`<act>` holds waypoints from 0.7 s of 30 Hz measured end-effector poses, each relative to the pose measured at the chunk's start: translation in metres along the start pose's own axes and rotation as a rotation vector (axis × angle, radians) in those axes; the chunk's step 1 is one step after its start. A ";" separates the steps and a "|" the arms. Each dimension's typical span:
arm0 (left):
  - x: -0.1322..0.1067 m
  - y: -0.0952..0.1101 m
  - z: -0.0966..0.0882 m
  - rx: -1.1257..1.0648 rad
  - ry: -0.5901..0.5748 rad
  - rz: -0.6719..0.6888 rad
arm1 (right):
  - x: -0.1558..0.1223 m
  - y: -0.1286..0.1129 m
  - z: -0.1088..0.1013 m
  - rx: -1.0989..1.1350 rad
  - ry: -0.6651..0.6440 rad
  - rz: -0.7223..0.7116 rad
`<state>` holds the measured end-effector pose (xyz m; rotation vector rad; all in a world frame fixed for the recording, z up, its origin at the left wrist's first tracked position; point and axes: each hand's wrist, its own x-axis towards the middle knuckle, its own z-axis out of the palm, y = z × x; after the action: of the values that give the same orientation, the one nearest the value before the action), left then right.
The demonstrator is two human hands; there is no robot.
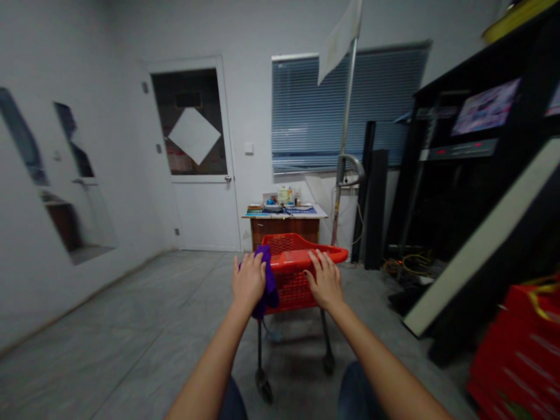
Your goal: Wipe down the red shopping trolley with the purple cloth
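A small red plastic shopping cart (294,247) on black wheels stands on the floor just ahead of me. My left hand (248,280) rests on the cart's near left rim, fingers closed over a purple cloth (269,286) that hangs down the side. My right hand (324,280) lies on the near right rim with its fingers stretched out flat, holding nothing. Both forearms reach forward from the bottom of the view, above my knees.
A wooden desk (284,224) with small items stands against the far wall under a window with blue blinds (332,111). A white door (195,157) is at the back left. Black shelving with screens (476,175) lines the right side, and red baskets (520,350) sit at the lower right.
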<state>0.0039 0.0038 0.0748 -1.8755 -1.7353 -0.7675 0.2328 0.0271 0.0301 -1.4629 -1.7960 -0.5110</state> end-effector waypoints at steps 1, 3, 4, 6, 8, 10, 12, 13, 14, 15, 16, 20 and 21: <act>-0.001 0.001 0.001 0.007 0.008 -0.040 | -0.001 -0.003 0.002 0.010 0.010 0.013; 0.001 0.011 0.006 -0.015 0.011 -0.076 | -0.002 -0.008 0.007 0.033 0.025 0.037; 0.004 0.019 0.008 -0.040 0.006 -0.067 | -0.002 -0.011 0.008 0.044 0.030 0.045; 0.011 0.039 0.012 -0.103 -0.012 -0.022 | -0.003 -0.014 0.011 0.057 0.035 0.052; 0.018 0.053 0.013 -0.159 -0.039 0.040 | -0.002 -0.014 0.011 0.057 0.030 0.056; 0.024 0.055 0.011 -0.198 -0.071 0.114 | -0.002 -0.011 0.009 0.046 0.011 0.053; 0.025 0.043 0.007 -0.205 -0.098 0.184 | -0.001 -0.004 0.006 0.029 -0.013 0.039; 0.024 0.033 0.006 -0.191 -0.106 0.198 | -0.001 -0.001 0.005 0.019 -0.019 0.039; 0.023 0.022 0.004 -0.168 -0.110 0.193 | -0.001 0.003 0.004 0.011 -0.022 0.045; 0.021 0.012 0.003 -0.137 -0.109 0.171 | -0.001 0.007 0.004 0.006 -0.022 0.052; 0.019 0.004 0.003 -0.105 -0.105 0.141 | -0.002 0.009 0.004 0.005 -0.021 0.059; 0.013 0.004 0.008 -0.045 -0.059 0.058 | -0.005 0.005 0.010 0.029 0.014 0.069; 0.013 0.012 0.010 -0.050 -0.046 0.059 | -0.006 0.002 0.011 0.034 0.031 0.076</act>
<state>0.0169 0.0192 0.0770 -1.9831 -1.6955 -0.7570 0.2315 0.0320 0.0185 -1.4863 -1.7094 -0.4603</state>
